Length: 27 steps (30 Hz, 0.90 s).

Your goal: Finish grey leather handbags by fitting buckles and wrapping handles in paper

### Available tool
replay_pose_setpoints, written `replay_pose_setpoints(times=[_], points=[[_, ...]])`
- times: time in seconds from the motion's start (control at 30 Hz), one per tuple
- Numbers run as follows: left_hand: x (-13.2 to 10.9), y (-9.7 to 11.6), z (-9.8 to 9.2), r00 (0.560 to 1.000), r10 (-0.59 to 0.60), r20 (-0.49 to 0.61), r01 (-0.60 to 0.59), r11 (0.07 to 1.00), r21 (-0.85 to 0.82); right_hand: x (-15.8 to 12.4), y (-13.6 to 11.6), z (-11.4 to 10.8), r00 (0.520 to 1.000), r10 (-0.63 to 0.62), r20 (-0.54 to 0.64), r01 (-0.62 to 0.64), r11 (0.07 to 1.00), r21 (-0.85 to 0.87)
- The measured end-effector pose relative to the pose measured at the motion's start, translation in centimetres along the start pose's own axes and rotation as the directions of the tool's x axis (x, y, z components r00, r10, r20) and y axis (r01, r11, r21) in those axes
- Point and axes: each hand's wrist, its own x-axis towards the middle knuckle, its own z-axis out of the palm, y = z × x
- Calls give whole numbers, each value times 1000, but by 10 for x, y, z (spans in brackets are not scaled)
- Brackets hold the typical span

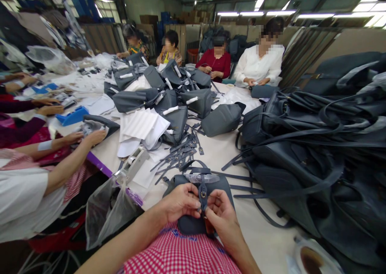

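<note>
Across the pale worktable [253, 229], at its near edge, lies a dark blue-grey, leather-like bag [190, 225] with a looped top handle. Down its middle runs a narrow matching strap [202, 202] with a brass-coloured ring. Left hand [183, 202] and right hand [221, 209] face each other, fingers curled, both pinching the strap.

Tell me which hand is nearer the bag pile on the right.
Right. The right hand is left of the pile; the left hand is farther left, across the strap.
</note>
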Motion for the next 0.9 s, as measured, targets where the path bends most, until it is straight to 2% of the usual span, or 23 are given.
replay_pose_setpoints(times=[0.1,0.2,0.27,0.33,0.43,0.47,0.5,0.53,0.63,0.67,0.7,0.73,0.8,0.83,0.87,0.9], points=[[-2,-6,9,973,220,-73,-208,969,135,1,-3,2,997,21,-75,-21,1000,-9],[-12,-7,16,891,454,-21,-407,818,407,2,-10,3,995,65,-76,-64,998,11],[-19,-6,18,825,560,76,-488,637,596,3,-13,3,995,59,-80,-57,998,28],[-23,-5,17,749,628,211,-546,404,734,4,-15,2,996,52,-76,-49,998,38],[-19,-5,12,637,659,400,-565,47,824,5,-12,2,998,39,-50,-38,999,19],[-17,-5,10,614,661,432,-549,-36,835,6,-9,1,999,25,-46,-25,1000,5],[-15,-4,9,605,663,441,-525,-84,847,6,-7,1,999,3,-45,-3,1000,-13],[-12,-3,9,611,666,429,-503,-92,859,6,-4,0,998,-27,-48,25,999,-39],[-9,1,12,682,656,323,-458,40,888,7,2,-2,994,-103,-34,95,980,-176],[-8,3,14,692,659,295,-443,65,894,6,3,-3,993,-119,-19,111,966,-233],[-8,4,17,679,672,297,-434,40,900,6,2,-3,991,-133,-2,127,948,-291],[-7,4,19,644,686,338,-432,-38,901,6,1,-4,989,-148,20,146,924,-354],[-5,4,22,559,676,481,-432,-258,864,4,-4,-3,980,-187,62,194,858,-475],[-3,4,23,531,655,537,-430,-338,837,3,-6,-3,976,-206,74,214,825,-523],[-1,4,23,523,641,562,-431,-371,823,2,-8,-2,972,-222,72,224,804,-551],[1,4,22,530,642,554,-433,-357,828,0,-10,-2,971,-232,54,223,803,-552]])
